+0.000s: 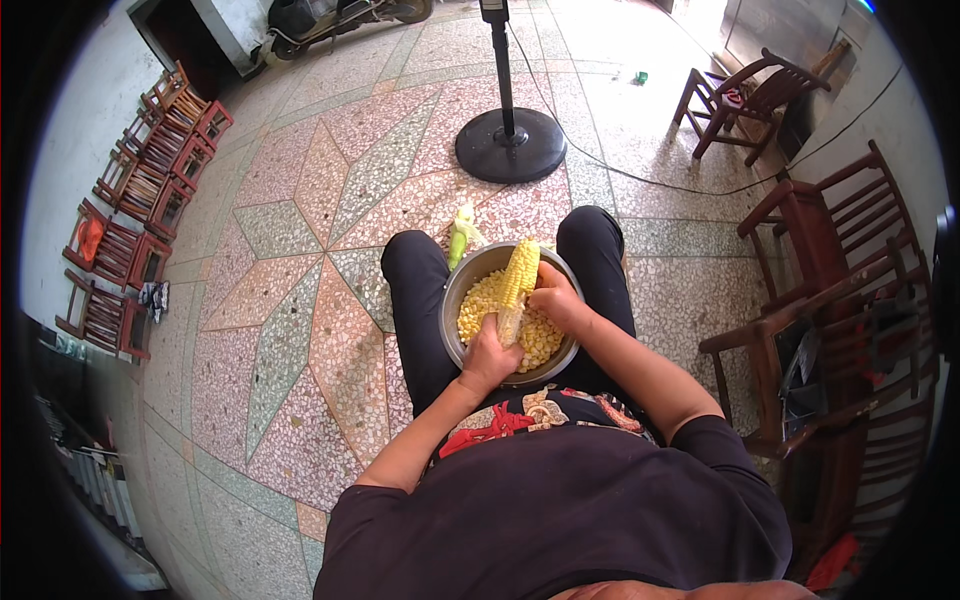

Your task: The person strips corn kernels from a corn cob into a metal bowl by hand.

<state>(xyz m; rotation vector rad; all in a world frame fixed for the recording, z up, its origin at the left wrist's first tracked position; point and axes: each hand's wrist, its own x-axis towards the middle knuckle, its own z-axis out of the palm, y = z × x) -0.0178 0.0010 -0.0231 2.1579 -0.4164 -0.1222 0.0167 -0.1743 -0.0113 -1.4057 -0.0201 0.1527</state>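
A metal bowl (pixel 455 346) holding loose yellow corn kernels (pixel 544 343) rests between my thighs. Over it, my left hand (pixel 491 352) grips the lower, partly stripped end of a corn cob (pixel 520 276), which tilts up and away from me. The cob's upper part still bears rows of kernels. My right hand (pixel 556 298) touches the cob's right side about halfway up, its fingers bent against the kernels; the fingertips are partly hidden. A corn ear with green husk (pixel 458 238) lies just beyond the bowl's far left rim.
A black round stand base (pixel 511 145) with an upright pole stands ahead on the terrazzo floor. Its cable (pixel 660 184) runs right. Wooden chairs (pixel 814 232) line the right side, more chairs (pixel 112 311) the left wall. A scooter (pixel 330 22) is parked at the far left.
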